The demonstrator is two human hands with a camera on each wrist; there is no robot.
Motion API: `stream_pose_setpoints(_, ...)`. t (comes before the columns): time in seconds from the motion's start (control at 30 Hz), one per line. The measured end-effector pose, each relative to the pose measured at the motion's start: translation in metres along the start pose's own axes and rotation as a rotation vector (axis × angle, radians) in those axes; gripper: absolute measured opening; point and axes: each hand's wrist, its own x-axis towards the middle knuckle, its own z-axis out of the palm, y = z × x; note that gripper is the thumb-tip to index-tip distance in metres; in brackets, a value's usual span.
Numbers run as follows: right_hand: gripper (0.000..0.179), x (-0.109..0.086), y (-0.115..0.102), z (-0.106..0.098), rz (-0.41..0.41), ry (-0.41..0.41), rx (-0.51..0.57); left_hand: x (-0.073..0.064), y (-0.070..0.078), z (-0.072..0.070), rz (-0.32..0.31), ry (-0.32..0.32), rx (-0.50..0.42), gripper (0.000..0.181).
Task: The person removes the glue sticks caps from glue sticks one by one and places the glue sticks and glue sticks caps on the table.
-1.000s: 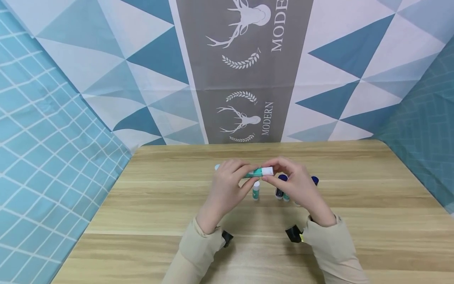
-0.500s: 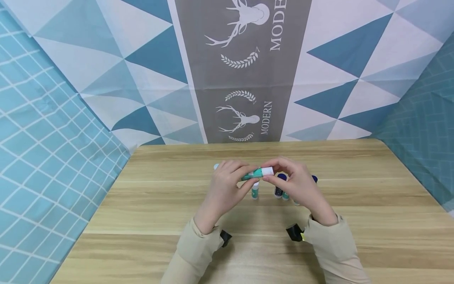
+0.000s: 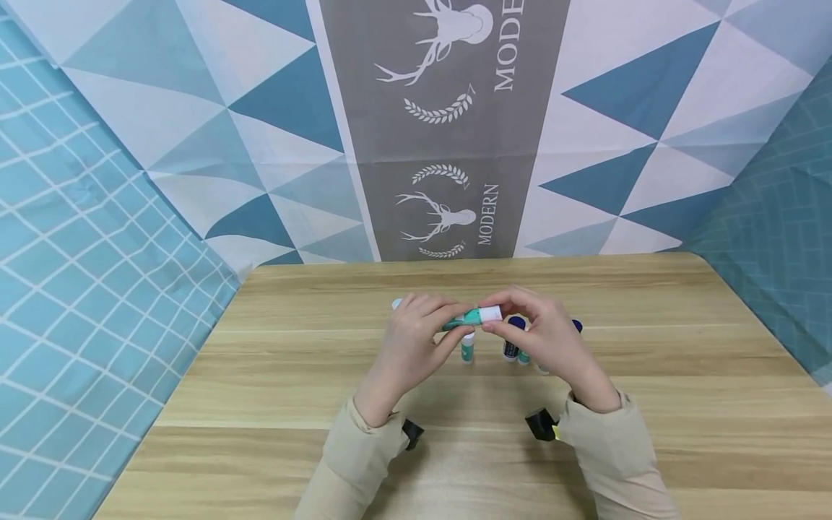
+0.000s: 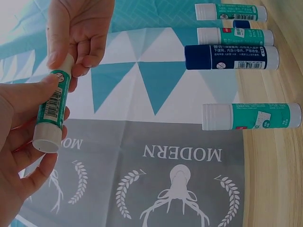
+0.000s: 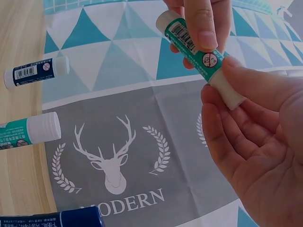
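The held glue stick [image 4: 52, 104] is green (white-ended); the table [image 3: 260, 404], tan wood-grain; the backdrop [image 3: 448, 144], partly blue-and-white triangles.

One wood-grain tabletop [image 3: 260, 390] stood before one triangle-patterned cloth [image 3: 292, 144] with a grey deer panel [image 3: 422, 144] lettered MODERN, flanked by one white-gridded blue cloth [image 3: 78, 274], left, and one teal cloth [image 3: 773, 209], right.

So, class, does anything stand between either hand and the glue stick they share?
Nothing visible does. The left hand grips the body of the held glue stick, and the right hand pinches its white end. The standing glue sticks are on the table, apart from it.
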Motion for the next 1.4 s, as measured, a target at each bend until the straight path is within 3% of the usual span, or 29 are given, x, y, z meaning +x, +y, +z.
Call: stream_pose_setpoints(1.4, 0.022, 0.0005, -0.0027, -0.0002, -0.031, 0.024, -0.056, -0.0017, -0.0021, 0.0009, -0.037, -0.023, 0.004, 0.020)
